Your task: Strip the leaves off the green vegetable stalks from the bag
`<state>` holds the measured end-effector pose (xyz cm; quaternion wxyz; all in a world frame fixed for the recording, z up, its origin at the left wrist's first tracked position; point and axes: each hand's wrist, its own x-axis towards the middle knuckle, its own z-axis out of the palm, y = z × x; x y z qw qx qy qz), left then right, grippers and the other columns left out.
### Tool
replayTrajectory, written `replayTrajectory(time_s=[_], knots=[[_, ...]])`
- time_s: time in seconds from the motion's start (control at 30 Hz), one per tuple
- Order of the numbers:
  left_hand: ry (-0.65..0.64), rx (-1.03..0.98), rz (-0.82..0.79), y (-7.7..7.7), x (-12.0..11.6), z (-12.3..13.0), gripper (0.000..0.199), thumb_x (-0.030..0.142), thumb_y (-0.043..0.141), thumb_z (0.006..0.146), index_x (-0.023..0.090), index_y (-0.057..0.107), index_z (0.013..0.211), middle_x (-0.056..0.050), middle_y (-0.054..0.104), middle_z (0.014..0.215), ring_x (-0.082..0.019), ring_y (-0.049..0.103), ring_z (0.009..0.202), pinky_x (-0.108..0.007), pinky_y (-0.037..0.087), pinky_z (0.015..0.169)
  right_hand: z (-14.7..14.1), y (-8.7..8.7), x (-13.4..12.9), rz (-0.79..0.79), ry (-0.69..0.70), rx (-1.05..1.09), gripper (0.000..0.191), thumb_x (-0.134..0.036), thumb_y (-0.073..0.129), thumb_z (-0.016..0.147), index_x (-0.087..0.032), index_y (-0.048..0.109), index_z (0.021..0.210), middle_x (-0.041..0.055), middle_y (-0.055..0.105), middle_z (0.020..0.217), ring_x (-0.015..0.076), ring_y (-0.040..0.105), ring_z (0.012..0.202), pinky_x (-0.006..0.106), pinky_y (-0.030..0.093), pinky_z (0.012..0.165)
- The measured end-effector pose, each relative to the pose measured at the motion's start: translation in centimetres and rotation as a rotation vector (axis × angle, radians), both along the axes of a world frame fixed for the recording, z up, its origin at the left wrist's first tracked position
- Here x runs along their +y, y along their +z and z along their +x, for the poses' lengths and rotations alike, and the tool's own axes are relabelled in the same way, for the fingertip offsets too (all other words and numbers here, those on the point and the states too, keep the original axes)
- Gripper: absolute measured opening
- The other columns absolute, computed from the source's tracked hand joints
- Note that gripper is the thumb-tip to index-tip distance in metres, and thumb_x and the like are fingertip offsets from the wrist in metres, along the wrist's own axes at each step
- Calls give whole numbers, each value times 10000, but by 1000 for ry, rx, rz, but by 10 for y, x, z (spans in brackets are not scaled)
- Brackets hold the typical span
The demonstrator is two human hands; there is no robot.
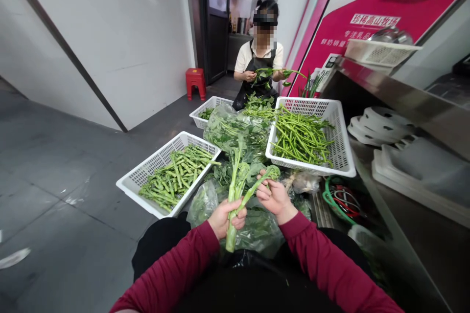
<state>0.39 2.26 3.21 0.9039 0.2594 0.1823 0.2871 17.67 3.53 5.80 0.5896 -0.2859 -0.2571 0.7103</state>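
Left hand (224, 219) grips a stalk (232, 191) — right hand (275, 197) pinches a shoot (251, 191) below its head (272, 172) — a firm lower hold should steady both.

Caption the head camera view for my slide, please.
Left hand grips green stalks while the right hand touches one near its floret, white baskets of green stems beyond.

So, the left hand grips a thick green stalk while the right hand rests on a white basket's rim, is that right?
Not quite: the head view shows the right hand at a slim green shoot, near its budded tip, not on any rim. The left hand does grip a thick green stalk.
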Motion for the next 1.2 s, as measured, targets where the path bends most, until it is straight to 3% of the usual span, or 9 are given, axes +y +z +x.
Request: replayTrajectory(time_s=[0.23,0.4,0.53,0.6,0.7,0.8,0.9,1.03,1.2], knots=[[126,153,190,10,1,-1,268,325,600,703,153,452,847,37,493,495,-38,347,319,-181,292,355,-16,-10,-25,-245,352,-134,170,-250,585,718,-166,440,747,-74,290,566,25,127,396,142,98,337],[532,392,248,9,10,-9,295,363,601,690,151,457,835,18,535,547,-50,402,348,-186,325,365,3,-40,-17,-316,28,-424,286,-324,669,611,-171,467,741,-85,330,530,18,183,366,146,87,332],[967,669,160,14,64,-48,251,331,587,705,144,474,829,7,548,587,-58,423,366,-198,345,382,46,-67,17,-329,-137,-771,352,-465,613,614,-157,538,767,-71,345,483,49,240,356,186,156,340],[1035,797,57,16,97,-76,254,305,585,718,133,487,876,-10,563,623,-65,443,389,-210,366,408,69,-75,35,-287,-203,-1118,362,-479,575,649,-145,584,790,-13,459,520,100,389,424,224,276,399],[991,857,-14,11,129,-102,236,261,558,751,107,483,913,-11,539,571,-75,443,391,-216,370,416,95,-84,56,-229,-198,-1692,333,-404,534,710,-121,634,855,121,611,747,219,552,711,300,382,620],[862,864,-44,-2,128,-92,197,254,525,774,103,479,892,9,500,510,-70,403,346,-216,357,384,96,-88,62,-226,-161,-1931,310,-337,435,779,-142,648,890,147,628,820,250,562,800,333,368,699],[684,788,-11,-19,104,-52,213,290,568,738,131,492,858,25,497,512,-68,407,338,-214,370,376,65,-87,51,-180,-102,-1662,290,-327,415,775,-160,651,797,77,608,678,174,539,613,278,372,584],[439,698,-1,-46,74,1,270,309,661,650,144,517,808,49,475,478,-63,405,330,-198,355,361,14,-75,20,-252,113,-1009,348,-463,466,728,-162,605,834,-58,398,483,67,259,349,203,202,357],[404,724,-50,-71,101,5,222,286,637,691,104,545,779,23,501,497,-72,427,366,-205,357,368,17,-70,-12,-274,246,-897,358,-505,509,706,-170,589,802,-89,242,456,52,173,358,183,120,337]])
